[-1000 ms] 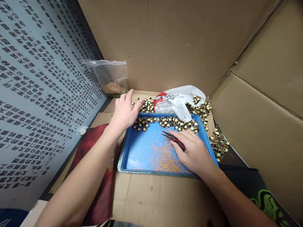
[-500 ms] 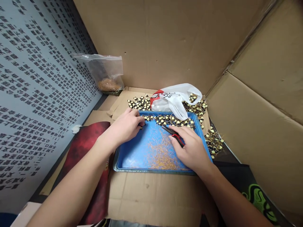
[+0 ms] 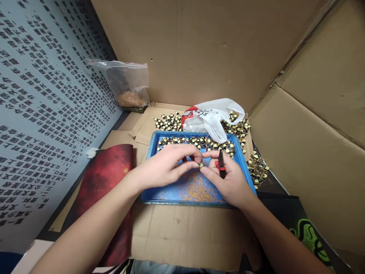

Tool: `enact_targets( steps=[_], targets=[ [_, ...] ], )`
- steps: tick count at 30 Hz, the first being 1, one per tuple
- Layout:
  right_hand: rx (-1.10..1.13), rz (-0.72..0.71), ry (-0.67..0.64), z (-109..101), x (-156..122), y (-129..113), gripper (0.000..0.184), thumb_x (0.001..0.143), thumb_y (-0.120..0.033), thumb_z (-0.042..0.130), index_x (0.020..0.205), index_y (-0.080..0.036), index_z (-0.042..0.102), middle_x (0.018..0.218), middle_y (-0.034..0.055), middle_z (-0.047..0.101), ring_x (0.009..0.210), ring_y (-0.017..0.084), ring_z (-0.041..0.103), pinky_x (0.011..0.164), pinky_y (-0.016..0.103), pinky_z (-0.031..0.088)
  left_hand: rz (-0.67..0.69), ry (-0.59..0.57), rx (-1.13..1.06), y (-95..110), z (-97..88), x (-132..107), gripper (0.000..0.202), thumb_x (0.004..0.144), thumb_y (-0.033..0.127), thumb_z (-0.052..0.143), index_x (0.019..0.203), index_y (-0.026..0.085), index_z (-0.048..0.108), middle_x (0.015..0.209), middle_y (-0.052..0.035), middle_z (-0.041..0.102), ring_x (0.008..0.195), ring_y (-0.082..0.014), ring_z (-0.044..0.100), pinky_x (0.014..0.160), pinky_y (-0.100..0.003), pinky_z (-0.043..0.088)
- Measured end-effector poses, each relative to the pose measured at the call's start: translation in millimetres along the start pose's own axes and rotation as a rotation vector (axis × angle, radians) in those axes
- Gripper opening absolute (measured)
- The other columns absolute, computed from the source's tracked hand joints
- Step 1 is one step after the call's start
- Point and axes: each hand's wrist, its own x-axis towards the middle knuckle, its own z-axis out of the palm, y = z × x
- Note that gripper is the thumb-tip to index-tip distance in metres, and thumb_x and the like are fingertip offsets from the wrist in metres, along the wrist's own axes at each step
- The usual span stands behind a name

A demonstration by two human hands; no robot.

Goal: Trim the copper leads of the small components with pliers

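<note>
My left hand (image 3: 171, 163) pinches a small yellow-topped electronic component (image 3: 200, 165), apparently a little coil or transformer, between thumb and fingertips. Facing it, my right hand (image 3: 228, 175) has thumb and index fingertip close to the same component; whether they touch it I cannot tell. Small pliers (image 3: 221, 165) with black jaws and red on the handles lie in my right palm, pointing away from me. Beneath both hands is a blue tray (image 3: 152, 152). Similar components (image 3: 209, 143) with thin wire leads line its far side, and copper-coloured wire clippings (image 3: 198, 190) are scattered across its near part.
Behind the tray, a white plastic bag (image 3: 203, 118) lies among more loose components (image 3: 168, 121). A clear zip bag (image 3: 131, 87) with copper-coloured contents stands at back left. A red mat (image 3: 105, 179) lies left; cardboard walls (image 3: 199, 49) rise behind and right.
My left hand has come from the tray's far left to its middle, bringing a component to my right hand. The pliers have swung from pointing left to pointing away from me.
</note>
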Motion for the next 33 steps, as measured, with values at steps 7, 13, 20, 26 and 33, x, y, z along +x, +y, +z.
enact_targets(
  steps=[7, 13, 20, 26, 33],
  targets=[
    [0.047, 0.044, 0.058, 1.8, -0.5, -3.6, 0.016, 0.096, -0.034, 0.07, 0.103, -0.02, 0.068, 0.064, -0.0079, 0.039, 0.052, 0.011, 0.039, 0.048, 0.024, 0.036, -0.028, 0.166, -0.075, -4.6, 14.6, -0.7, 0.01, 0.104, 0.026, 0.064, 0.11, 0.018, 0.066, 0.101, -0.0051, 0.072, 0.088, -0.0174, 0.066, 0.084, -0.031, 0.052],
    [0.08, 0.039, 0.162, 6.2, -0.1, -2.3, 0.015, 0.097, -0.032, 0.07, 0.1, -0.018, 0.069, 0.062, -0.0085, 0.04, 0.052, 0.01, 0.037, 0.049, 0.024, 0.032, -0.229, 0.23, -0.419, -8.4, 33.6, 3.3, 0.033, 0.099, 0.037, 0.074, 0.12, 0.015, 0.063, 0.106, -0.0071, 0.07, 0.092, -0.0167, 0.066, 0.083, -0.031, 0.055],
    [-0.017, -0.022, 0.211, 6.2, 0.1, 2.4, 0.014, 0.095, -0.028, 0.071, 0.084, -0.02, 0.066, 0.059, -0.0086, 0.042, 0.051, 0.01, 0.038, 0.05, 0.025, 0.032, -0.383, 0.192, -0.862, -14.2, 46.3, 7.3, 0.037, 0.092, 0.044, 0.084, 0.102, 0.013, 0.068, 0.089, -0.006, 0.074, 0.079, -0.0141, 0.067, 0.07, -0.026, 0.054],
    [-0.285, -0.112, 0.209, 1.7, 0.6, 1.4, 0.012, 0.094, -0.022, 0.067, 0.082, -0.02, 0.067, 0.065, -0.0054, 0.049, 0.059, 0.012, 0.046, 0.059, 0.028, 0.038, -0.411, 0.19, -0.896, -16.5, 46.9, 6.6, 0.039, 0.087, 0.042, 0.089, 0.107, 0.014, 0.072, 0.091, -0.005, 0.074, 0.078, -0.0132, 0.066, 0.07, -0.026, 0.054],
    [-0.287, -0.12, 0.171, -9.1, 1.8, 3.2, 0.033, 0.093, -0.024, 0.074, 0.126, -0.02, 0.073, 0.075, -0.0044, 0.054, 0.064, 0.014, 0.051, 0.064, 0.03, 0.043, -0.456, 0.14, -0.865, -19.0, 42.5, 4.3, 0.037, 0.087, 0.045, 0.089, 0.099, 0.013, 0.074, 0.091, -0.0031, 0.071, 0.073, -0.0105, 0.059, 0.068, -0.025, 0.049]
  ],
)
